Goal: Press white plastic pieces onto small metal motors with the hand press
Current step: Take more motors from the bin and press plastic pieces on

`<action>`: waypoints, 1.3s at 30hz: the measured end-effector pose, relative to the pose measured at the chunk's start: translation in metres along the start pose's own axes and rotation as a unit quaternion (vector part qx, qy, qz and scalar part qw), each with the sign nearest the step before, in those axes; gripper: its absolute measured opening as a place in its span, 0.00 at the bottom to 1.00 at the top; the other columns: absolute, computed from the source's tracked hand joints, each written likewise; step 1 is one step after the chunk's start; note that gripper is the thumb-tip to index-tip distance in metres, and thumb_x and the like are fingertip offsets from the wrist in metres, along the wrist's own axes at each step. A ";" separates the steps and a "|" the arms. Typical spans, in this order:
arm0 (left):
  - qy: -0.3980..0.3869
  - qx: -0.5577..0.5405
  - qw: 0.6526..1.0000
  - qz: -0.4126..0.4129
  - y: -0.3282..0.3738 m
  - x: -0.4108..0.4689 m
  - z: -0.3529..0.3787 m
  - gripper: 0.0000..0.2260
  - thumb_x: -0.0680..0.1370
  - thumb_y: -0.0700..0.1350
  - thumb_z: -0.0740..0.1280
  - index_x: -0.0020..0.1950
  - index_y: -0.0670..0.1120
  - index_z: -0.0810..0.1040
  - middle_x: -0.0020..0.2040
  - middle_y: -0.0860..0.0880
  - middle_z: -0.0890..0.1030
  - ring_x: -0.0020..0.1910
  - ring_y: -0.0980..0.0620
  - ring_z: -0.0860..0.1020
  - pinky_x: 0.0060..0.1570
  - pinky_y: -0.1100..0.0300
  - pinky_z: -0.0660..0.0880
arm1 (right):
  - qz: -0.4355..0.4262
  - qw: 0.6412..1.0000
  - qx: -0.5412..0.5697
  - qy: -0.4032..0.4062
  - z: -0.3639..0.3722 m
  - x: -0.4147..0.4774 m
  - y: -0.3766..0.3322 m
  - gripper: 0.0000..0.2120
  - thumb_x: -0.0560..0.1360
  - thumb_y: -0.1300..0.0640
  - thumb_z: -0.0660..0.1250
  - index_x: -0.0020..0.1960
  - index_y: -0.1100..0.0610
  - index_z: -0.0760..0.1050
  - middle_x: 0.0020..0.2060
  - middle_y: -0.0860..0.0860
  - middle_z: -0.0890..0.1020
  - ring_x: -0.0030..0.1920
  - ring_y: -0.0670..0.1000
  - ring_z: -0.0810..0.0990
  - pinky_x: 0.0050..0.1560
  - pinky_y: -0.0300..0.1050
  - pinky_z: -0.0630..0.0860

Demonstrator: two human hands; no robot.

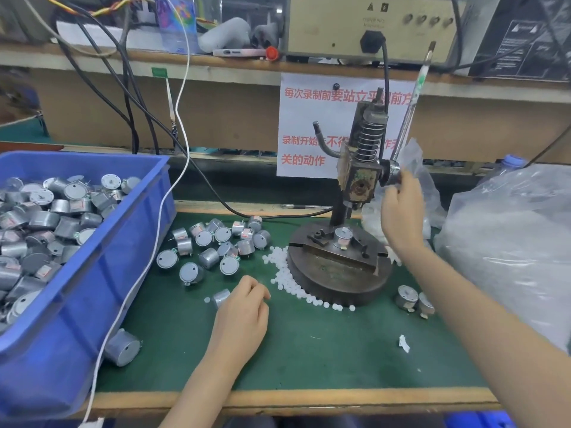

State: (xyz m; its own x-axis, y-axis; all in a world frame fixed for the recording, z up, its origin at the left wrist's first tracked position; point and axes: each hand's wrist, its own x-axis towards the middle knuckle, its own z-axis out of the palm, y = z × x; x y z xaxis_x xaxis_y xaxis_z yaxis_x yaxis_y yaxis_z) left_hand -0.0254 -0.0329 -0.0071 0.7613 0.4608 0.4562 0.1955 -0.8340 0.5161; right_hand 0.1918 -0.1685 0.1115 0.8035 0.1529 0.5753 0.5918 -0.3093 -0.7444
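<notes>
The hand press (361, 168) stands on a round iron base (333, 279) on the green mat. One small metal motor (342, 238) sits in the fixture under the ram. My right hand (400, 211) is raised beside the press head, fingers curled at the hub of the lever (411, 100). My left hand (244, 307) rests on the mat and curls around a motor (221, 297). White plastic pieces (289, 281) lie strewn along the base's left and front edge. Several loose motors (213, 245) lie left of the press.
A blue bin (92, 273) full of motors fills the left side, with a white cable (136, 273) draped over it. A large clear plastic bag (509, 242) lies at the right. Two motors (414, 299) sit right of the base. A paper notice hangs behind the press.
</notes>
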 end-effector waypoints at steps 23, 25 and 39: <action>-0.024 0.009 1.000 -0.012 0.000 0.001 0.000 0.06 0.73 0.32 0.64 0.41 0.41 0.78 0.42 0.49 0.75 0.34 0.51 0.71 0.34 0.59 0.66 | 0.043 0.949 0.293 0.106 -0.034 0.015 -0.050 0.16 0.80 0.53 0.58 0.33 0.52 0.68 0.29 0.43 0.74 0.36 0.46 0.75 0.39 0.28 0.72; -0.029 0.016 0.999 -0.010 0.002 0.001 -0.001 0.06 0.73 0.32 0.63 0.41 0.41 0.78 0.43 0.49 0.75 0.36 0.50 0.73 0.34 0.59 0.66 | 0.039 0.952 0.285 0.105 -0.035 0.014 -0.049 0.15 0.80 0.53 0.58 0.34 0.51 0.68 0.29 0.42 0.74 0.37 0.47 0.75 0.39 0.27 0.72; -0.051 0.038 0.998 -0.001 0.007 0.001 -0.004 0.05 0.72 0.32 0.65 0.39 0.41 0.78 0.41 0.48 0.76 0.34 0.48 0.74 0.31 0.56 0.69 | 0.169 0.956 0.237 -0.038 -0.030 0.055 -0.068 0.24 0.77 0.56 0.60 0.72 0.55 0.60 0.61 0.47 0.71 0.58 0.47 0.68 0.56 0.45 0.63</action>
State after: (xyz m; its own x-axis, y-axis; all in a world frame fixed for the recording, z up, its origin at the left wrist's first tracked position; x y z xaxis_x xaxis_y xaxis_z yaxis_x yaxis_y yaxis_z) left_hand -0.0260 -0.0372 0.0001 0.8186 0.4331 0.3773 0.2410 -0.8552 0.4588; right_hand 0.1939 -0.1672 0.2040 0.9456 0.1926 0.2621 0.2461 0.1033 -0.9637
